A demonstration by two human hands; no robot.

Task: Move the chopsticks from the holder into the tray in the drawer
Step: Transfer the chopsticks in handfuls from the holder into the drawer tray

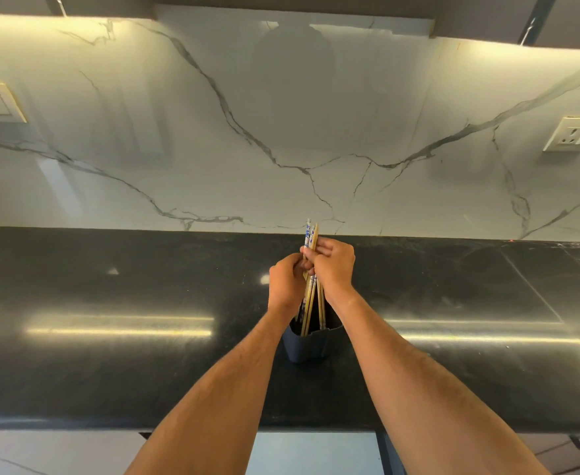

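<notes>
Chopsticks (310,299) stood bunched in one dark holder (305,347) on the black bench (110,337), my left hand (283,284) and right hand (333,265) both closed round them. I was gathering them; next, a straight lift clear. Their exact count I could not tell. Beyond rose the marble wall (281,132).

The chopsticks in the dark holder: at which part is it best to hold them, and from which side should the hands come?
Grip the chopsticks at their upper part, coming from above and closing in from both sides. They stand nearly upright in the holder, with the lower ends hidden inside, so only the tops are free. The left hand and right hand already bunch them there; lifting straight up probably clears the rim.
</notes>
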